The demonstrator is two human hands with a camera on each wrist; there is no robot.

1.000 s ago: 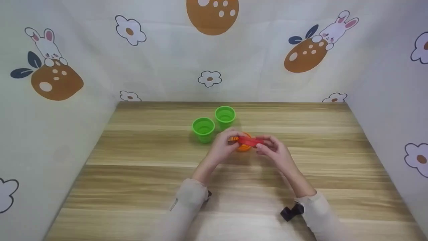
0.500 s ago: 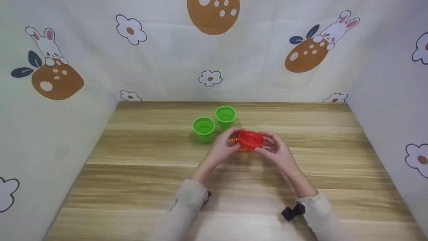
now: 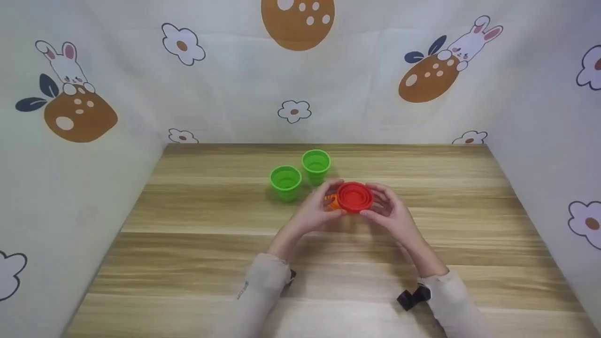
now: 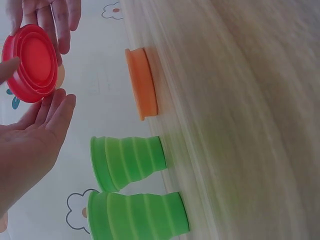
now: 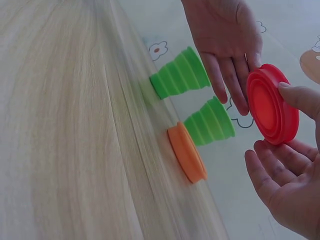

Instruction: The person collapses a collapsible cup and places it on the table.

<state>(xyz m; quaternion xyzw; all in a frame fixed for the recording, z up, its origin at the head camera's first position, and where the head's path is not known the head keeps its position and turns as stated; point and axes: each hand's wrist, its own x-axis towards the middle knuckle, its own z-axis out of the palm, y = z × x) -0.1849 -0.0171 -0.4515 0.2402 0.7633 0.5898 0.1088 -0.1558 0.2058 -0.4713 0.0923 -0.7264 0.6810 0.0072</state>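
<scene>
A red collapsible cup (image 3: 355, 197), folded flat into a ringed disc, is held up between both hands, its hollow side facing the head camera. My left hand (image 3: 315, 206) grips its left edge with thumb and fingers. On the opposite edge, my right hand (image 3: 390, 209) pinches the rim the same way. In the right wrist view the thumb lies on the side of the red cup (image 5: 272, 105). Behind and below it, a flattened orange collapsible cup (image 4: 142, 84) lies on the table, mostly hidden in the head view.
Two green collapsible cups, a nearer one (image 3: 285, 183) and a farther one (image 3: 316, 165), stand upright and extended left of and behind the hands. The wooden table (image 3: 188, 263) reaches back to a patterned curtain (image 3: 235, 80). Black wrist devices sit at both sleeves.
The red cup has tilted from edge-on to showing its ringed hollow face to the head camera. Both hands keep hold of it and have barely shifted.
</scene>
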